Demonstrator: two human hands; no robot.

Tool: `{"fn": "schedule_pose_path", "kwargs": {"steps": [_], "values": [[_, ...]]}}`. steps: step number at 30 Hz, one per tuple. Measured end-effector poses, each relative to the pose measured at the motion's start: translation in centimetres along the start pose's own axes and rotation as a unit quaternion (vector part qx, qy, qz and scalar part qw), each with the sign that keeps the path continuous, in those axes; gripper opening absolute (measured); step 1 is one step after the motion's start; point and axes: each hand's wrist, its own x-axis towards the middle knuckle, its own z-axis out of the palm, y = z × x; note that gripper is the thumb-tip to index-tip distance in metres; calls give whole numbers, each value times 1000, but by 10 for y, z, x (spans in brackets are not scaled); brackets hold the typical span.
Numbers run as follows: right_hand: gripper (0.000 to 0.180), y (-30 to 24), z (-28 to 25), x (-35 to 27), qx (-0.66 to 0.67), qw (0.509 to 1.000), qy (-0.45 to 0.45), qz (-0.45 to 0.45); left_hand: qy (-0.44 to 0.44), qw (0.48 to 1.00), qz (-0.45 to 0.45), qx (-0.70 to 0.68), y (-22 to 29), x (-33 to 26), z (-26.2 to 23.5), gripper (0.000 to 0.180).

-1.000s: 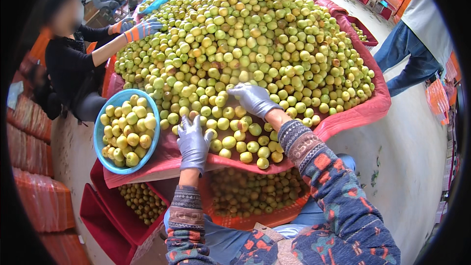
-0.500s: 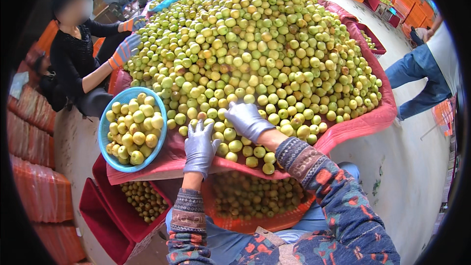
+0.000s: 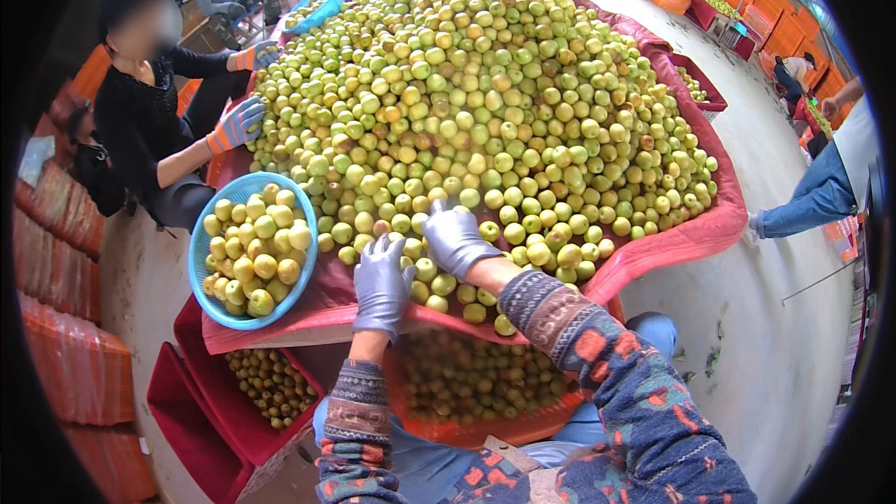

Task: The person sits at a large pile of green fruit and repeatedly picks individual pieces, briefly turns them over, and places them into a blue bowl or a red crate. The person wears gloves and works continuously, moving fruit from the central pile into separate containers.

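A pale floor is spreading around both sides, green scraps lying on it at right. Orange stacks under clear wrap are lining the left side; orange crates are standing at upper right. Strong light is whitening the floor toward the top.
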Motion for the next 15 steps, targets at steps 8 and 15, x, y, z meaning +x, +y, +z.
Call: {"fn": "schedule_pose_path", "kwargs": {"steps": [8,15], "values": [[52,38,-26,-29,719,683,-123,23,-8,821,-54,-568,8,8,2,60],[68,30,-32,-47,710,676,-192,53,-16,777,-18,-629,25,5,0,52]]}}
